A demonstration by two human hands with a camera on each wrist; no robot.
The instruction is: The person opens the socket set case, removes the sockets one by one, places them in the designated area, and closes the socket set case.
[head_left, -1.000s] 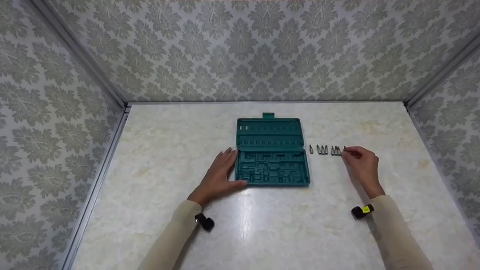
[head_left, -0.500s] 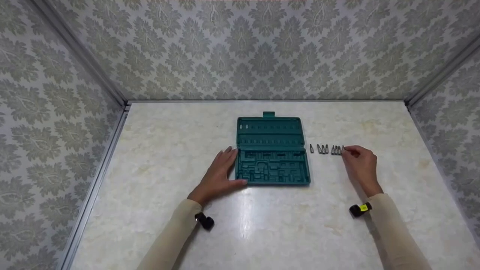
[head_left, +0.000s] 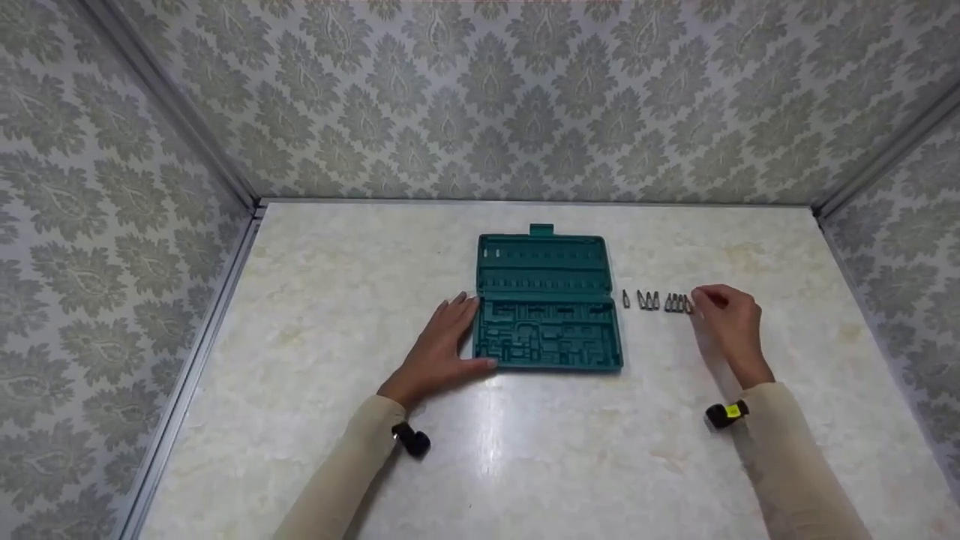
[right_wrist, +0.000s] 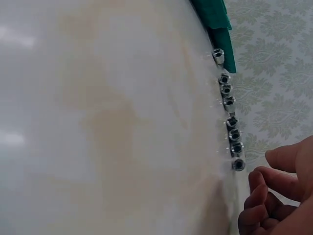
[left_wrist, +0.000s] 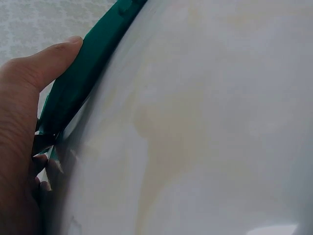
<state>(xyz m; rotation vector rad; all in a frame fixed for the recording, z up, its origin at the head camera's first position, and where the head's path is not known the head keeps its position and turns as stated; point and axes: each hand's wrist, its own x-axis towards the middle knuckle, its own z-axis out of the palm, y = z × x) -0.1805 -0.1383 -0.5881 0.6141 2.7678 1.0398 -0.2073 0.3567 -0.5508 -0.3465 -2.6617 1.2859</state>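
Observation:
In the head view, my left hand (head_left: 437,358) lies at the left side of an open green plastic case (head_left: 613,330). Its straight fingers touch the case's left edge, and the thumb rests on the front left corner; the left wrist view shows this thumb against the green wall (left_wrist: 80,81). To the right of the case, several small metal socket bits (head_left: 649,301) lie in a row. My right hand (head_left: 729,322) is just beyond the last socket bit (right_wrist: 238,164). In the right wrist view, its thumb and forefinger are apart with nothing between them, the other fingers loosely bent.
The case's lid (head_left: 541,262) lies folded back, with a latch tab (head_left: 541,229) at its far edge. Moulded slots fill both halves. A pale marbled table (head_left: 360,255) runs back to a patterned wall (head_left: 487,97). Black cameras are strapped to both wrists.
My right hand has let go of the last socket bit, now lying at the right end of the row, and has drawn slightly right. The left hand stays at the case.

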